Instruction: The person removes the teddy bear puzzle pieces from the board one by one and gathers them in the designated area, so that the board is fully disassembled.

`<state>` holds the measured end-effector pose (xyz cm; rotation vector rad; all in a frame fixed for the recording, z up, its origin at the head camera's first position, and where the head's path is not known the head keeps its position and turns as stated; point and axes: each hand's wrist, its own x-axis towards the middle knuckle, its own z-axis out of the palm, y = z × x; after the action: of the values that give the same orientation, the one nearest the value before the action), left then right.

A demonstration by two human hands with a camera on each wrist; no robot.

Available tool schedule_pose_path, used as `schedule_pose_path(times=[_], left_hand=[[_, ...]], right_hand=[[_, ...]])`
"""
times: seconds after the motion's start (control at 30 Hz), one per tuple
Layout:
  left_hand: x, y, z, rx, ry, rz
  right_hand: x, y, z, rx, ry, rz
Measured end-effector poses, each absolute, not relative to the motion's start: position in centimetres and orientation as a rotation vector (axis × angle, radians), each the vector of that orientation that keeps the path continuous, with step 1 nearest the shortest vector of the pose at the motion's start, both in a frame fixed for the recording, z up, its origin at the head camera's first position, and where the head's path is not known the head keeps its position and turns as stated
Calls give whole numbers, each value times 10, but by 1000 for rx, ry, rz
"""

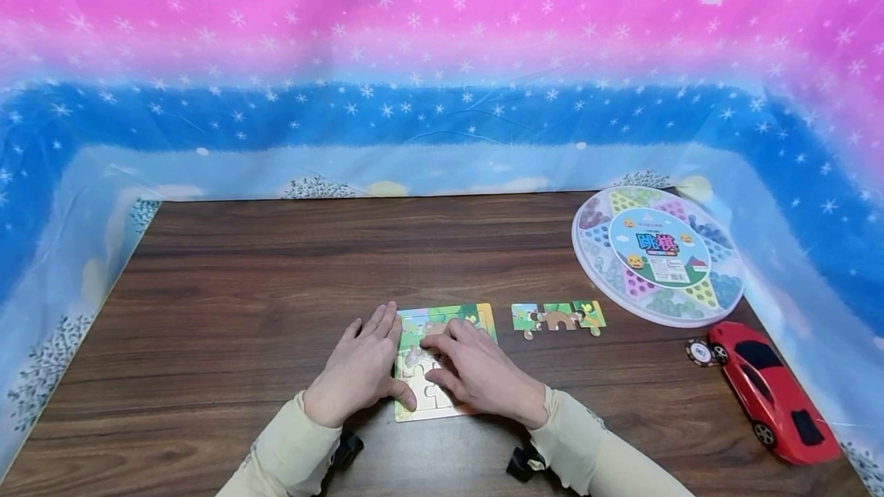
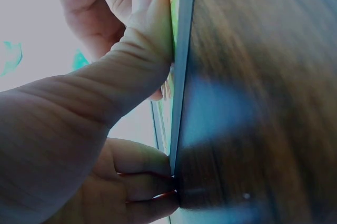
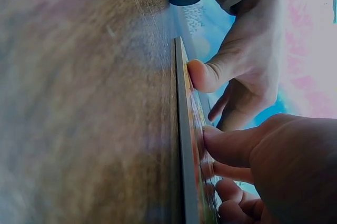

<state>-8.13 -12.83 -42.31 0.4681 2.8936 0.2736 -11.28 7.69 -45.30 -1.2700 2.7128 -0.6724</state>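
A jigsaw puzzle board [image 1: 487, 320] with a green and yellow picture lies flat on the table, partly hidden by both hands. Its lower part shows pale slots with piece outlines. My left hand [image 1: 366, 366] rests along the board's left edge, fingers extended, the thumb [image 2: 150, 29] on its face. Over the middle of the board is my right hand [image 1: 483, 366], its fingers bent and its thumb [image 3: 221, 145] touching the surface. Whether a piece lies under those fingers is hidden. Several joined or touching puzzle pieces [image 1: 559, 317] lie right of the board.
A round Chinese checkers box [image 1: 594, 271] sits at the back right. In front of it are a red toy car [image 1: 773, 393] and a round black-and-white chip [image 1: 700, 353]. A patterned pink and blue cloth [image 1: 442, 113] encloses the wooden table [image 1: 276, 267].
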Motion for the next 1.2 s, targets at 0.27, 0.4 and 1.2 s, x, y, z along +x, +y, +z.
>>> schedule_pose_path(times=[0.27,0.4,1.2], left_hand=[[-82,-128,-424,460,2891,271],[-82,-128,-424,463,2896,273],[-81,-128,-423,474,2906,278]], right_hand=[[-114,76,-455,-1276,2703,-685],[-114,76,-455,-1266,2696,-696],[-114,75,-452,-1202,2650,-799]])
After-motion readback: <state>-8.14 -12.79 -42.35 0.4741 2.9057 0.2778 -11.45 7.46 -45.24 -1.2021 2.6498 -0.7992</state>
